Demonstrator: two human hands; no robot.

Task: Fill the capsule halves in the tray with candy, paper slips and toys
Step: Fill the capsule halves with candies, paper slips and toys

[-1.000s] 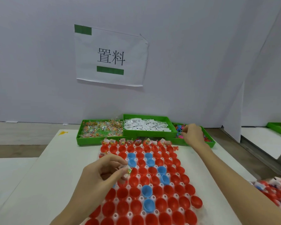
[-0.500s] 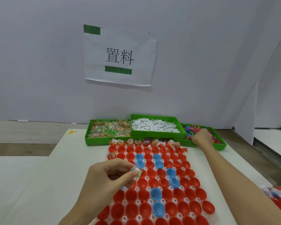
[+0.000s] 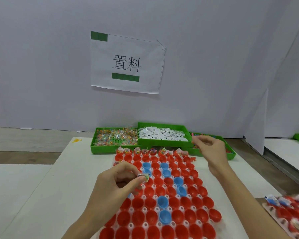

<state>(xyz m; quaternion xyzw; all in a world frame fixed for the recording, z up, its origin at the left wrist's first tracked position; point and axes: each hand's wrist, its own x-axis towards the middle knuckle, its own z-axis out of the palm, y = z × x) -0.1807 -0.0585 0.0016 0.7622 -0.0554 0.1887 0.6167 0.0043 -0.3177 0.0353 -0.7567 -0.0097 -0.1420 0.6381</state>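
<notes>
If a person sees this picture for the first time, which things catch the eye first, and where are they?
The tray of red and blue capsule halves fills the near centre, only its far row filled. Above its left part, the left hand pinches a small candy packet. On the wall behind hangs a white paper sign, above three green bins.

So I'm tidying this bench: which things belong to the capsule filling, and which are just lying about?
Job: capsule tray, candy bin, slip bin, toy bin, candy packet in left hand, right hand.
Lying about: wall sign, second tray, yellow scrap.
</notes>
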